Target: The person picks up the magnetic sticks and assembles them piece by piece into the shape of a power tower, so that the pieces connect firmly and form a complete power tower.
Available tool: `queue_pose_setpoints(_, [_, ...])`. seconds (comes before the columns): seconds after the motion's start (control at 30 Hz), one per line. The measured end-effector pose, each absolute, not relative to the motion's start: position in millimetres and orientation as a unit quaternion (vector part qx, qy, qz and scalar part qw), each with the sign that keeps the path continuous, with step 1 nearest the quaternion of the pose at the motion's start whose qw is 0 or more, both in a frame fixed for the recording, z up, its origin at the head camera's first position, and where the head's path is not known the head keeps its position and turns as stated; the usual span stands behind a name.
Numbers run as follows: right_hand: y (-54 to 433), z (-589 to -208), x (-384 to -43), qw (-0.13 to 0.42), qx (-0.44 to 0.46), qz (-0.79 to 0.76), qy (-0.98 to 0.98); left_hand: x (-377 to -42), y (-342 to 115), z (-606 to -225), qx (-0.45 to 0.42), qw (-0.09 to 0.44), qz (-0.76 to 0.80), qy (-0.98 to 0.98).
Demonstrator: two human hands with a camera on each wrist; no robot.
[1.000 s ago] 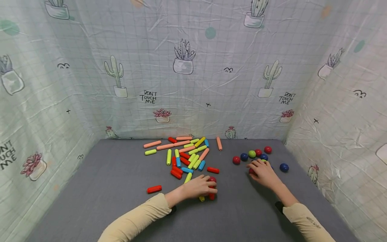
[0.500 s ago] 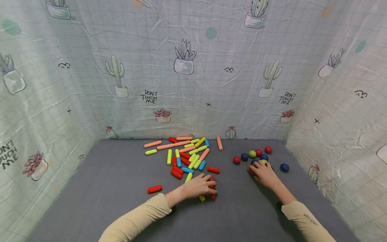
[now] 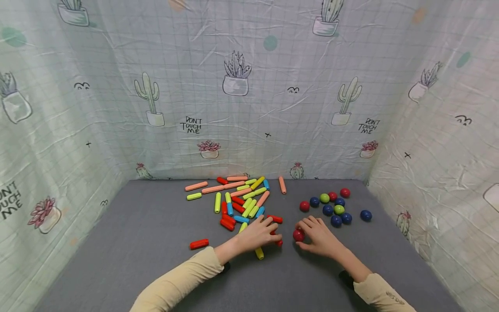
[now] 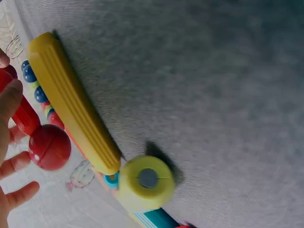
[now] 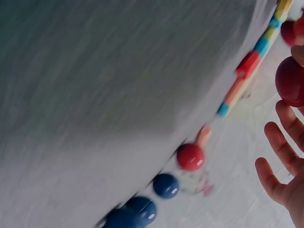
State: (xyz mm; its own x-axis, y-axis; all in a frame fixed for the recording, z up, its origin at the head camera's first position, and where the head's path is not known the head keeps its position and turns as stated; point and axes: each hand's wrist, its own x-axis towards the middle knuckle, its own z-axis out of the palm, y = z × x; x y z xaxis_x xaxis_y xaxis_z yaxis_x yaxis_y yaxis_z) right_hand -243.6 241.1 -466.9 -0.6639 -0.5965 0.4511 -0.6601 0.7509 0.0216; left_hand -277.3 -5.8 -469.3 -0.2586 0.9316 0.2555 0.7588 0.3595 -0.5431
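Note:
My left hand (image 3: 255,236) grips a red toy building rod (image 4: 26,116) between thumb and fingers. A red ball (image 4: 50,147) sits at the rod's lower end in the left wrist view, with more red at its other end partly behind the fingers. My right hand (image 3: 319,237) pinches another red ball (image 3: 298,235) between thumb and fingertips, a short gap to the right of the left hand. Below the left hand lies a yellow rod (image 3: 259,253), which looms large in the left wrist view.
Several red, blue, lime and salmon rods, among them a blue rod (image 3: 241,219), spread behind the left hand. A lone red rod (image 3: 199,244) lies further left. Blue, red and lime balls, including a blue ball (image 3: 366,215), cluster at right. Patterned curtains (image 3: 249,143) enclose the grey table (image 3: 148,242).
My right hand has lifted a red ball away from the cluster and moved left, uncovering the balls there. The left hand has shifted slightly with its red rod, turning it.

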Motion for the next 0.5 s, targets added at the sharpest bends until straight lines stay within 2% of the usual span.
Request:
queue_pose_setpoints(0.13, [228, -467, -239, 0.225, 0.358, 0.076, -0.903, -278, -3, -467, -0.527, 0.291, 0.155, -0.783])
queue_pose_setpoints(0.5, [214, -473, -237, 0.231, 0.381, 0.075, -0.892, -276, 3, -468, -0.5, 0.288, 0.165, -0.8])
